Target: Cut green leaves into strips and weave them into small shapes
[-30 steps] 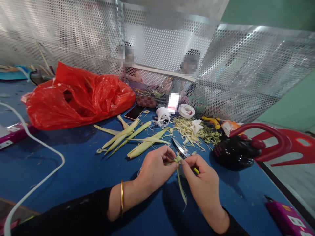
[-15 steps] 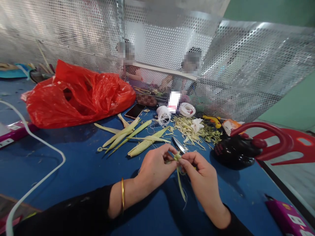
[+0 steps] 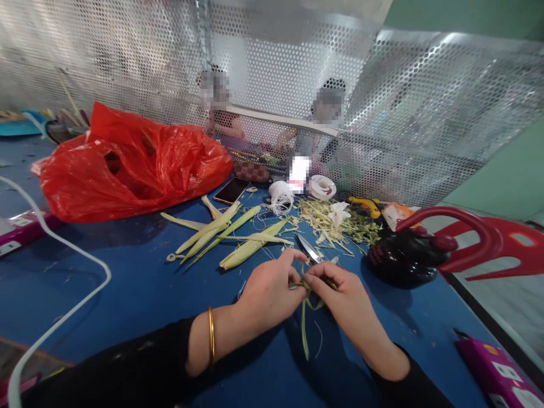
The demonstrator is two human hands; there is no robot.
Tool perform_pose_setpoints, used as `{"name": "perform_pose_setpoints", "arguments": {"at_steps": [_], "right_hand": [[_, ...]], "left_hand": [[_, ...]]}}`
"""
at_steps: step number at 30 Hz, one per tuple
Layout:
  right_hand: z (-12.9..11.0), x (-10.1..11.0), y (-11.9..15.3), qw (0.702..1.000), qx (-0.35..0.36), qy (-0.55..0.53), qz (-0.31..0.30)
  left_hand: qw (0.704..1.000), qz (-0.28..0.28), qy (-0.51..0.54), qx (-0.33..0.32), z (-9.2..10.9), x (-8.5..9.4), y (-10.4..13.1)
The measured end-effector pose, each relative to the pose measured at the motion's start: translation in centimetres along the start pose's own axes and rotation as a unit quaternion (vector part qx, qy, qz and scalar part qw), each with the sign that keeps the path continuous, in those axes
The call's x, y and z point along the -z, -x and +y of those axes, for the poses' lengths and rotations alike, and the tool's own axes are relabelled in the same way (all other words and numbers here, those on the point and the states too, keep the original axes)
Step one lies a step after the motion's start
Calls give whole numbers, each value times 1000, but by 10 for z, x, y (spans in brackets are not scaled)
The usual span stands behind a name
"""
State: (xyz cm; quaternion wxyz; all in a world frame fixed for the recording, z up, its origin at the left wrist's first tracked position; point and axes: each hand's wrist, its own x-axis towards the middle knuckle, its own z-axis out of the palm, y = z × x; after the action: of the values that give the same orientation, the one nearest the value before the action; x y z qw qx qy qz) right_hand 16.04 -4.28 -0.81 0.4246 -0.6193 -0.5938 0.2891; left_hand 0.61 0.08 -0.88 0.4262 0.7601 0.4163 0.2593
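Across the whole back of my blue table (image 3: 148,289) stands a perforated metal screen (image 3: 280,73), and two people show dimly at it, whether through it or mirrored I cannot tell. On my left the red bag (image 3: 140,170) sits crumpled on the table, a white cord (image 3: 72,249) curving in front of it. To my right, past the table's edge, is a red chair (image 3: 536,260), and before it the black kettle (image 3: 399,260) stands on the tabletop, its red handle arching over.

My left hand (image 3: 272,286) and right hand (image 3: 348,294) meet in the middle, just above the table. Each is nearly closed, thumb pressed toward bent fingers, and between the fingertips I pinch a pale green strip (image 3: 304,331); its loose end hangs below them. Exactly how it is folded at the pinch my fingers hide.

Near my right forearm lies a purple box (image 3: 493,362). Beyond my left hand, husks (image 3: 250,249) lie crossed over one another; to their right is a heap of clippings (image 3: 317,221). The scissors (image 3: 309,249) show their blades just past my fingertips; my right hand covers the rest, so I cannot tell if I touch them. Along the back are the phone (image 3: 232,190), the tape roll (image 3: 323,187) and the thread (image 3: 280,198). A thin gold bangle (image 3: 211,335) circles my left wrist.
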Motion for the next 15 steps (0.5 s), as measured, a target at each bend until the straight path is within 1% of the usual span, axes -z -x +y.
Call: {"name": "perform_pose_setpoints", "arguments": {"at_steps": [2,5,9,12,15], "right_hand": [[1,0,0,1000,-5,-27,5],[2,-1,1,994,-26,-103,27],[0,-2,2,977,-70,-192,61],[-3,-1,1,967,-72,-230,87],[-4,1,-1,950,-69,-280,118]], "left_hand": [[999,-15,46,18,-2,-1,-2],[992,-68,97,41,-5,-1,-4],[982,-138,119,41,-4,0,-3],[972,-194,128,39,-3,-1,-1],[964,-230,125,51,-4,-1,0]]}}
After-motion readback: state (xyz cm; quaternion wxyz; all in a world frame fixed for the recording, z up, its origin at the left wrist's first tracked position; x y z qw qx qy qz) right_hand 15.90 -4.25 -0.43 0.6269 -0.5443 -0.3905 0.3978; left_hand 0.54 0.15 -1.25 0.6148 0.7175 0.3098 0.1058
